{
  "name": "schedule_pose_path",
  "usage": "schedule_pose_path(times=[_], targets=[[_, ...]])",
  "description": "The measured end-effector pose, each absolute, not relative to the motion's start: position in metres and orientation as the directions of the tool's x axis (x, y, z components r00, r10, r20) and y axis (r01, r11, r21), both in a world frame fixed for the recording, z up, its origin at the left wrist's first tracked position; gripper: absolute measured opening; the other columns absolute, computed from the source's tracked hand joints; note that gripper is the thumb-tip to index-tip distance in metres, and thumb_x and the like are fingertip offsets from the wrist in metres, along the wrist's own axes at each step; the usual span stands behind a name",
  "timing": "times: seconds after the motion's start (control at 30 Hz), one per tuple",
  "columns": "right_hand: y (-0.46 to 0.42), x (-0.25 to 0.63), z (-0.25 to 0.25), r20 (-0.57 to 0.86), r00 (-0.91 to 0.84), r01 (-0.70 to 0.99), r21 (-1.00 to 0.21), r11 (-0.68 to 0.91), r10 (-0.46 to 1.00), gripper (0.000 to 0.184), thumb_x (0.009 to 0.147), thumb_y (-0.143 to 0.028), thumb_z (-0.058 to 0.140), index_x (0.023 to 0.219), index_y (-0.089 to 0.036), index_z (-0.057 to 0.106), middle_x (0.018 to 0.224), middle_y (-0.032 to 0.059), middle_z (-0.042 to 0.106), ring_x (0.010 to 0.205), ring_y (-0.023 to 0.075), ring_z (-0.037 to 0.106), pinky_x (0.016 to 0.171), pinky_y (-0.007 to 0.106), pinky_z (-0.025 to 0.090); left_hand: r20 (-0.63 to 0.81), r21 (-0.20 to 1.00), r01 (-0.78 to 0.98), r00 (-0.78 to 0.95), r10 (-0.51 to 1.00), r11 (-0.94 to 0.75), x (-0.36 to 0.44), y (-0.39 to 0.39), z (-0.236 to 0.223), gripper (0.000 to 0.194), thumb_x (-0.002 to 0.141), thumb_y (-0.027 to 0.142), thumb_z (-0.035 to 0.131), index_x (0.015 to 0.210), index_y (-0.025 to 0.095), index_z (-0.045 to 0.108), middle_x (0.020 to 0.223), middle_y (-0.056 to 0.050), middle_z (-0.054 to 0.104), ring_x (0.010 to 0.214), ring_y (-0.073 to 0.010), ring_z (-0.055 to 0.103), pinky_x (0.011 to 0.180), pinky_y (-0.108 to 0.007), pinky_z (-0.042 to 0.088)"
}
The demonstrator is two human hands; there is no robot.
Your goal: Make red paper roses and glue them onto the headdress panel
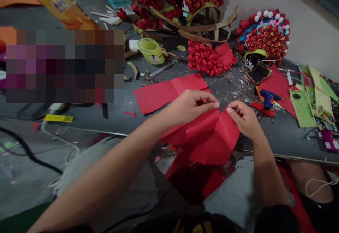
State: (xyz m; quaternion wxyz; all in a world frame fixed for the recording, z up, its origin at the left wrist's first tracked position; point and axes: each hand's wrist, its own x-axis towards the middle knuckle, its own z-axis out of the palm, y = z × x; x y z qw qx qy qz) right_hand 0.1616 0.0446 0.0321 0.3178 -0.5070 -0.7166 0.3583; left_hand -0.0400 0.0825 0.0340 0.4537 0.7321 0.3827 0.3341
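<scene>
A creased sheet of red paper (203, 137) hangs between my two hands over the table's front edge. My left hand (194, 105) pinches its top edge between thumb and fingers. Close beside it, my right hand (242, 114) grips the same edge, and a fold runs down the sheet from between them. Just behind my left hand, another red paper piece (169, 90) lies flat on the dark table. More red paper (196, 180) is below, between my knees.
Behind sit a red crepe-flower cluster (206, 58), a yellow-green jar (150, 51) and a scissor-like metal blade (162, 69). To the right are a blue glue gun (268, 98), a black paint jar (251, 60) and green cards (302, 107). A yellow label (58, 118) lies left.
</scene>
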Motion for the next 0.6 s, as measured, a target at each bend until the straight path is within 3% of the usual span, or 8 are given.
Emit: schedule_pose_path(times=[0.23,0.33,0.4,0.5,0.6], targets=[[0.048,0.174,0.035,0.099,-0.21,0.551,-0.809,0.202,0.973,0.021,0.087,-0.039,0.051,0.083,-0.019,0.058,0.067,-0.0025,0.056,0.061,0.01,0.05,0.058,0.023,0.038,0.123,0.935,0.269,0.366,0.923,-0.232,-0.046,0.092,0.032,0.024,0.074,0.04,0.063,0.08,0.016,0.067,0.073,-0.003,0.064,0.064,-0.0127,0.055,0.056,-0.022,0.042],[0.049,0.178,0.037,0.132,-0.126,0.537,-0.824,0.179,0.983,0.022,0.086,-0.039,0.052,0.082,-0.019,0.058,0.065,-0.0028,0.055,0.059,0.0096,0.049,0.056,0.023,0.038,0.097,0.983,0.133,0.224,0.97,-0.129,-0.046,0.095,0.029,0.044,0.066,0.042,0.07,0.102,0.017,0.063,0.085,-0.005,0.063,0.075,-0.0153,0.058,0.06,-0.023,0.046],[0.05,0.18,0.037,0.163,-0.058,0.527,-0.833,0.168,0.985,0.021,0.085,-0.039,0.054,0.083,-0.019,0.06,0.067,-0.0023,0.057,0.06,0.0098,0.051,0.056,0.023,0.039,0.041,0.998,0.036,0.209,0.977,-0.05,-0.044,0.095,0.027,0.05,0.063,0.042,0.072,0.105,0.017,0.06,0.085,-0.004,0.061,0.075,-0.0155,0.058,0.059,-0.023,0.046],[0.053,0.184,0.035,0.211,0.051,0.515,-0.843,0.156,0.976,0.021,0.083,-0.04,0.057,0.081,-0.019,0.062,0.069,-0.0019,0.059,0.063,0.0105,0.052,0.059,0.024,0.041,-0.061,0.997,0.068,0.342,0.938,0.04,-0.04,0.092,0.026,0.033,0.066,0.045,0.07,0.079,0.016,0.06,0.065,0.0,0.053,0.058,-0.0122,0.051,0.049,-0.022,0.038],[0.059,0.185,0.028,0.287,0.228,0.432,-0.886,0.168,0.93,0.022,0.078,-0.041,0.062,0.088,-0.021,0.061,0.082,0.0001,0.061,0.077,0.0127,0.057,0.07,0.026,0.046,-0.005,0.983,0.175,0.338,0.941,-0.057,-0.037,0.087,0.027,0.04,0.072,0.046,0.064,0.053,0.018,0.042,0.051,0.004,0.033,0.046,-0.0081,0.033,0.042,-0.022,0.024]])
